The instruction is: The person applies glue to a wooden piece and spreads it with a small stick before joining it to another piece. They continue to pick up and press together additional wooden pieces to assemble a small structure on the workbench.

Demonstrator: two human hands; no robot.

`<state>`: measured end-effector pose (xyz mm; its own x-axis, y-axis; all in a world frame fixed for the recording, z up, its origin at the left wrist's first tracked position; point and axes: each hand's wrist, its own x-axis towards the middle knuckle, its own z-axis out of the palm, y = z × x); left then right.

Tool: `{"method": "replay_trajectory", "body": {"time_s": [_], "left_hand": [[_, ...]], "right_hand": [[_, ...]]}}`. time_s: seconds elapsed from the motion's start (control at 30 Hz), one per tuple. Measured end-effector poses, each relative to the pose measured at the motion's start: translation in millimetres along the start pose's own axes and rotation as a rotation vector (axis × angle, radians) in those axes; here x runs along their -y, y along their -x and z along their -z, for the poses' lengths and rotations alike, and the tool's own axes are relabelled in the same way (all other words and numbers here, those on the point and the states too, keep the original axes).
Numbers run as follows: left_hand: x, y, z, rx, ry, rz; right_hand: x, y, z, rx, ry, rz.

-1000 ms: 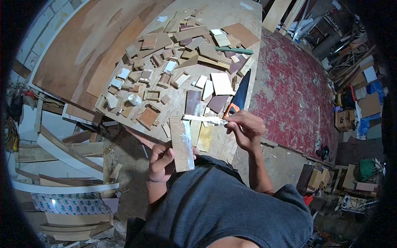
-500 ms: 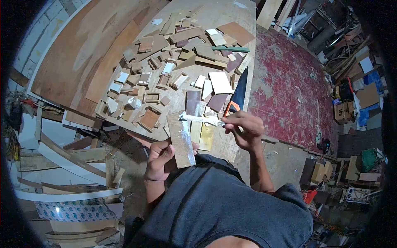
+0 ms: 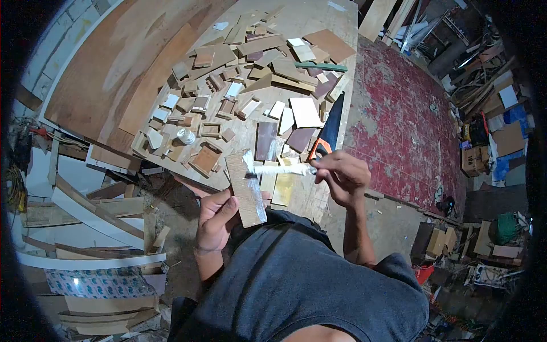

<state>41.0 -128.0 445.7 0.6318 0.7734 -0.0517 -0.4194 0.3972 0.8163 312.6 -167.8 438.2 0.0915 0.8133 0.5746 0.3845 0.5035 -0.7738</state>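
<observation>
A flat wooden board (image 3: pixel 241 191) is gripped along its left edge by my left hand (image 3: pixel 216 219), thumb on top and fingers behind it. White glue streaks (image 3: pixel 254 194) run down the board's right side. Pinched in my right hand (image 3: pixel 345 176) is a glue-caked brush (image 3: pixel 285 170), slightly blurred. It points left, with its dark tip touching or just above the board's upper part. Close beyond my right hand lies a handsaw (image 3: pixel 327 134) with an orange and black handle. An open round white tub (image 3: pixel 186 135) stands on the table beyond the board.
The worktable (image 3: pixel 310 199) carries many wood offcuts, small wooden boxes (image 3: pixel 211 130), a white panel (image 3: pixel 305 112) and a green strip (image 3: pixel 321 66). Large plywood sheets (image 3: pixel 102 68) lean on the left. Scrap lies on the floor at lower left; red flooring (image 3: pixel 399 125) extends right.
The brush tip has shifted slightly down across the board, and a white streak now shows near the board's top edge. My right hand has moved a little right and the view has shifted slightly.
</observation>
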Motion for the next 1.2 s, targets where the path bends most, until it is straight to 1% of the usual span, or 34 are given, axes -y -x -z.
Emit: {"method": "replay_trajectory", "body": {"time_s": [0.03,0.1,0.17,0.2,0.33,0.4,0.43,0.5,0.53,0.6,0.73,0.83,0.9,0.93,0.97,1.0,1.07,1.13,1.2], "left_hand": [[0.8,0.0,-1.1,0.000,-0.001,0.002],[2.3,0.6,-2.5,-0.003,-0.093,-0.022],[2.6,2.3,-3.0,-0.007,-0.086,-0.024],[3.3,3.3,-3.5,-0.009,-0.077,-0.024],[8.0,4.8,-7.2,-0.047,-0.021,-0.015],[10.2,4.5,-13.2,-0.159,-0.085,-0.046],[10.0,5.1,-13.7,-0.160,-0.083,-0.045],[9.5,7.5,-13.6,-0.115,-0.062,-0.031],[9.7,9.5,-11.4,-0.118,-0.061,-0.032],[10.0,13.3,-6.2,-0.030,0.000,0.016],[11.3,18.7,-5.4,-0.057,0.066,0.013],[11.4,23.4,-1.6,-0.094,0.102,0.001],[11.3,25.9,0.1,-0.138,0.116,-0.030],[11.6,26.9,0.5,-0.139,0.118,-0.028],[12.0,28.1,0.8,-0.185,0.103,-0.032],[12.1,29.1,1.3,-0.232,0.088,-0.036],[11.7,31.0,3.6,-0.229,0.082,-0.026],[10.7,31.4,4.4,-0.224,0.076,-0.017],[9.0,31.7,4.1,-0.148,0.039,-0.022]], "right_hand": [[-0.6,-1.1,-2.7,-0.045,0.024,-0.025],[-0.1,-1.9,-1.9,-0.030,0.038,0.006],[1.6,-1.4,4.1,0.100,0.107,0.053],[-0.7,-0.2,5.4,0.101,0.145,0.107],[-0.7,4.5,10.8,0.146,0.100,0.107],[0.7,5.5,12.5,0.127,0.034,0.121],[1.2,5.5,12.1,0.129,0.034,0.120],[2.7,5.7,8.7,0.029,0.020,0.127],[3.5,6.2,6.0,0.032,0.019,0.126],[4.0,5.8,0.1,-0.047,0.017,0.128],[1.0,7.6,-7.5,0.008,0.041,0.155],[2.5,13.0,-11.4,0.061,0.017,0.115],[6.1,15.8,-11.9,0.081,-0.020,0.078],[6.9,15.8,-10.8,0.099,0.000,0.107],[7.6,16.1,-10.4,0.100,0.000,0.104],[8.3,16.4,-10.3,0.080,-0.009,0.122],[8.7,16.7,-11.0,0.059,-0.017,0.138],[7.8,15.0,-11.5,-0.029,-0.033,0.171],[10.4,11.3,-15.3,-0.041,-0.012,0.160]]}}
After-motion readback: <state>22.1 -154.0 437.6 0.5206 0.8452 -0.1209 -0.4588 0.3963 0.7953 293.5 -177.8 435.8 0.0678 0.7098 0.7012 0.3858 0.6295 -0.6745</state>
